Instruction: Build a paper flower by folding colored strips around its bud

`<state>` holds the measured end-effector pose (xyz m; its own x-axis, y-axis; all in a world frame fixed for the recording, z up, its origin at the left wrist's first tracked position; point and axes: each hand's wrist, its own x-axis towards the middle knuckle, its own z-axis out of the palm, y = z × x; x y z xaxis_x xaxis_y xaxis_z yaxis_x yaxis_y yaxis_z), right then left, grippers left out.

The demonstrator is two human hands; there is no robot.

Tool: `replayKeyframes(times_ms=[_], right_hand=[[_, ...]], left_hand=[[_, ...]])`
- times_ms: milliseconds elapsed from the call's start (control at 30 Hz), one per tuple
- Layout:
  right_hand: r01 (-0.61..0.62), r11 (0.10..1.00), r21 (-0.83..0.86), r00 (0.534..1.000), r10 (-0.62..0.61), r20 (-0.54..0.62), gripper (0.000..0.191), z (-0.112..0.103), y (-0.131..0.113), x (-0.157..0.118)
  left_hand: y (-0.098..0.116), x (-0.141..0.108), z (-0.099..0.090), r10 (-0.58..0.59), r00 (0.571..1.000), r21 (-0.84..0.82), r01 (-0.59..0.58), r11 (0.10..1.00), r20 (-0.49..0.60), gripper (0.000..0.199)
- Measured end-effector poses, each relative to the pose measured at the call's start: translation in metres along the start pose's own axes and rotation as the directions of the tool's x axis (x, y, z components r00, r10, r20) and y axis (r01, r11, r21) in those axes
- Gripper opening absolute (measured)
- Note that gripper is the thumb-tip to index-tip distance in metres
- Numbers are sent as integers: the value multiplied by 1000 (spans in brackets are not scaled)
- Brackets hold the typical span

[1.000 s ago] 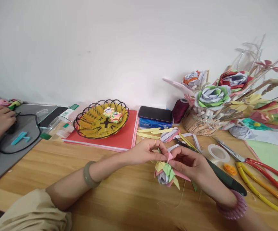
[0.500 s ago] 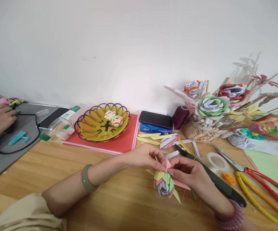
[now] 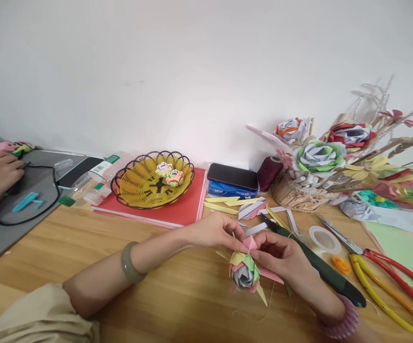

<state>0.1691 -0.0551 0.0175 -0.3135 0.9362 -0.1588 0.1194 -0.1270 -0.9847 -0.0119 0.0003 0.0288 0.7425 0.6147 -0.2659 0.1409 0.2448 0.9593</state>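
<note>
Our left hand [image 3: 222, 232] and right hand [image 3: 281, 255] are pinching the paper flower [image 3: 246, 267] by its pink tip [image 3: 250, 242]; the long axis is running away from us, bloom [image 3: 244, 277] nearest.

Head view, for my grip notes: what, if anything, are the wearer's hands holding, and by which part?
The left hand and right hand pinch a multicoloured paper flower by the pink folded piece at its upper edge.

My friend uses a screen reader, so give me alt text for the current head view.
A person's left hand and right hand hold a paper flower above a wooden table. Beyond sit a yellow basket with two small flowers and a phone on a blue pack; scissors lie to the right.
</note>
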Motion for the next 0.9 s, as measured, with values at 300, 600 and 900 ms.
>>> replayKeyframes(times_ms=[300, 600, 900], right_hand=[[-50, 997, 62, 999, 49, 10, 27, 0, -9, -1], [-56, 996, 73, 998, 56, 14, 23, -2, -5, -1], [-88, 991, 102, 996, 89, -4, 25, 1, -6, -2]], left_hand=[[-5, 1, 4, -42, 999, -206, 44, 978, 15, 30], [-7, 2, 3, -45, 999, -220, 47, 974, 16, 28], [-10, 5, 3, -9, 1000, -201, 5, 980, -20, 28]])
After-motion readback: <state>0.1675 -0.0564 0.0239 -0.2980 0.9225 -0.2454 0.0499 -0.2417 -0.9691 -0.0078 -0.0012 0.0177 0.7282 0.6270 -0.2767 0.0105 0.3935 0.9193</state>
